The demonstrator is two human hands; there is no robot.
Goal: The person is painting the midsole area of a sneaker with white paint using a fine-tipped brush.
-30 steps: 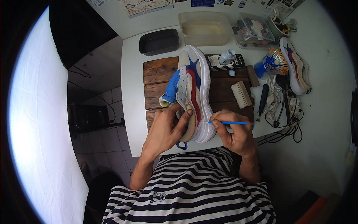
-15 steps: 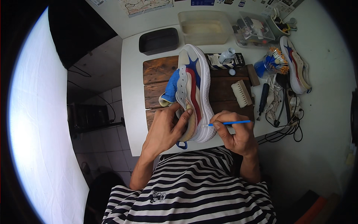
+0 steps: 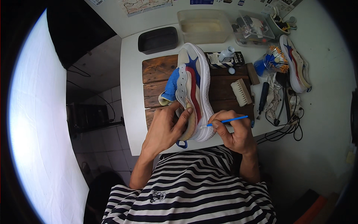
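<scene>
A sneaker (image 3: 197, 87) with a white sole and grey, red, blue and cream panels lies on its side, toe away from me, across a dark wooden board (image 3: 158, 71). Its blue tongue (image 3: 172, 88) is folded out to the left. My left hand (image 3: 166, 123) grips the shoe at the collar, thumb on the outside and fingers partly hidden in the opening. Between thumb and fingers my right hand (image 3: 235, 130) pinches a thin blue paintbrush (image 3: 233, 120). The brush's tip meets the heel side just above the white sole.
Beyond the shoe stand an open paint bottle (image 3: 226, 54), its cap (image 3: 231, 70), a black tray (image 3: 158, 40) and a clear tub (image 3: 204, 27). To the right are a scrub brush (image 3: 241, 92), a cup of paintbrushes (image 3: 271, 61), cables (image 3: 289, 128) and the other sneaker (image 3: 296, 67).
The paintbrush has shifted slightly left, and its handle end has tilted up a little. My right hand moved with it; my left hand and the sneaker keep nearly the same place.
</scene>
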